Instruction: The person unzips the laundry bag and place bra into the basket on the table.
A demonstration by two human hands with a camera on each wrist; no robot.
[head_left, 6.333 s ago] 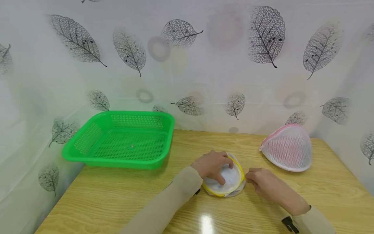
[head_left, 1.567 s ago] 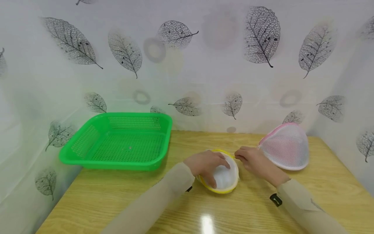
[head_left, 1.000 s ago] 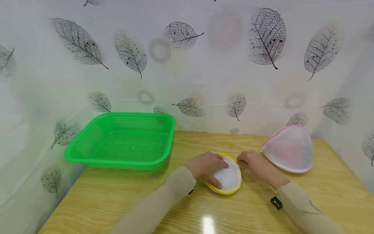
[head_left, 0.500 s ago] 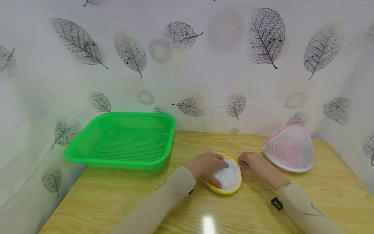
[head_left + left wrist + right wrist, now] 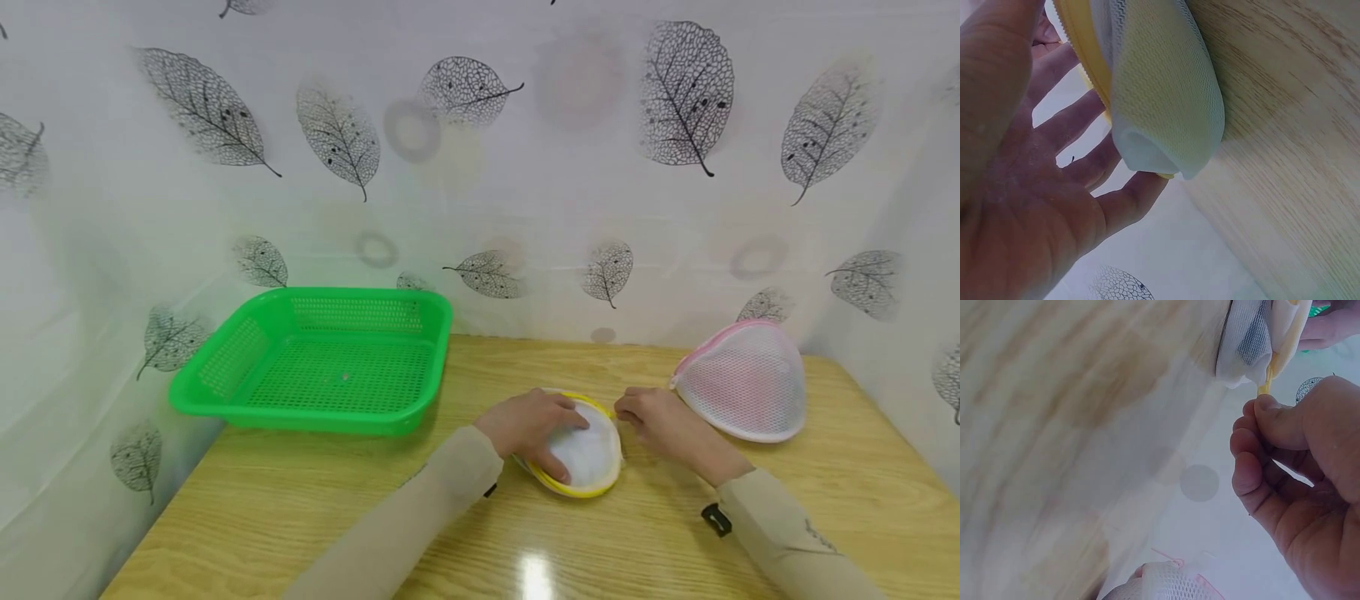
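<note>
Right fingers (image 5: pixel 1249 472) moved farther back; pinching pouch tab (image 5: pixel 1264 389) (yellow)

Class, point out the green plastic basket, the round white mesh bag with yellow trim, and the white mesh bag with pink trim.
Green plastic basket (image 5: pixel 315 418): head view, near wall.
Yellow-trimmed round white mesh bag (image 5: pixel 1166 87): left wrist view, mesh side.
Pink-trimmed white mesh bag (image 5: pixel 742 385): head view, mesh side.

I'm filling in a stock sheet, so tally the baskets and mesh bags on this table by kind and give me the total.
Baskets: 1 (green basket)
Mesh bags: 2 (yellow-trimmed bag, pink-trimmed bag)
Total: 3
</note>
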